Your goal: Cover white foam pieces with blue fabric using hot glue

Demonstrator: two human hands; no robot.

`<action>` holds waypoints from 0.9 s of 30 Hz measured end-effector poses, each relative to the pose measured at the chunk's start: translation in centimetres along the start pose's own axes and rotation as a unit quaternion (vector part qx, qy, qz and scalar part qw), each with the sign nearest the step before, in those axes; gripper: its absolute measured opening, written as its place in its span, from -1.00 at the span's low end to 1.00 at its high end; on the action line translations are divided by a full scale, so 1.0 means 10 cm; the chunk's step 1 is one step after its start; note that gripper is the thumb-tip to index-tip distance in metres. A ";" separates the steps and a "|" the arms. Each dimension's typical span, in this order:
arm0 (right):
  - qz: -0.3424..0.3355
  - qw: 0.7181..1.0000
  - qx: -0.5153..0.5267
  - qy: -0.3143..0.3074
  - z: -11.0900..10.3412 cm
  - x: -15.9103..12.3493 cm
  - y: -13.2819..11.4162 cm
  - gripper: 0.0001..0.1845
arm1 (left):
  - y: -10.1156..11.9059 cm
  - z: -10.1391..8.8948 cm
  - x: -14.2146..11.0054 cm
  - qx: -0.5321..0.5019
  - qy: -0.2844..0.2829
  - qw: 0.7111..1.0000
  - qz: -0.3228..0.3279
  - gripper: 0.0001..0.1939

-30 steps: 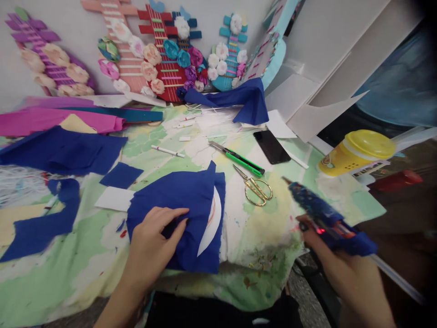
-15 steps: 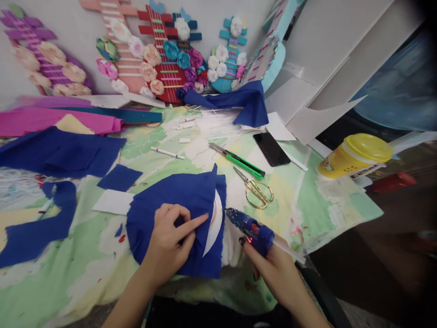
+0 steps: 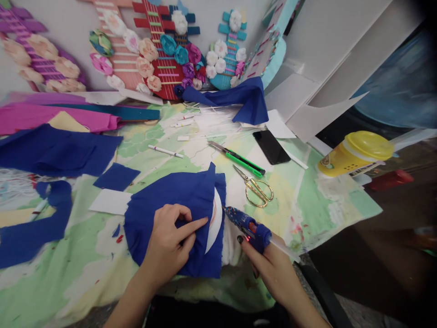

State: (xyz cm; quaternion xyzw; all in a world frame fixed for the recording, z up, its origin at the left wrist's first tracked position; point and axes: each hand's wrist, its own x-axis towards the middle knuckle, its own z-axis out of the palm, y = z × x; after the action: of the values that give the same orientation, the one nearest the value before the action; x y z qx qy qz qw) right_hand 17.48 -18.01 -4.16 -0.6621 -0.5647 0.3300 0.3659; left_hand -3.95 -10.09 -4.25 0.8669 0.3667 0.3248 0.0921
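Observation:
A rounded piece of blue fabric lies over a white card, whose curved edge shows uncovered near the fabric's right side. My left hand rests on the fabric, index finger stretched toward the card and the other fingers partly bent. In my right hand is a dark blue hot glue gun, with a clear glue stick jutting from its back. Its nozzle points left, at the strip of fabric just right of the card; whether it touches is too small to tell.
Gold-handled scissors, a green utility knife and a black phone lie beyond the glue gun. A yellow-lidded cup stands right. Blue fabric scraps lie left. Decorated guitar shapes lean at the back.
The glue gun and my right hand have shifted very slightly left. My left hand keeps its place on the fabric. The whole view has moved a little.

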 end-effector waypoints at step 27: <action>-0.008 0.999 -0.042 -0.013 -0.05 -0.20 -0.02 -0.85 | 0.01 0.00 0.01 0.003 -0.006 1.000 -0.018 -0.68</action>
State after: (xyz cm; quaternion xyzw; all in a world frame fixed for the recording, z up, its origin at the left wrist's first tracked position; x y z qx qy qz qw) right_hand 17.50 -20.02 -3.74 -0.6682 -0.5879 0.3115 0.3329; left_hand -3.81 -10.07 -4.16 0.8621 0.3829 0.3171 0.0976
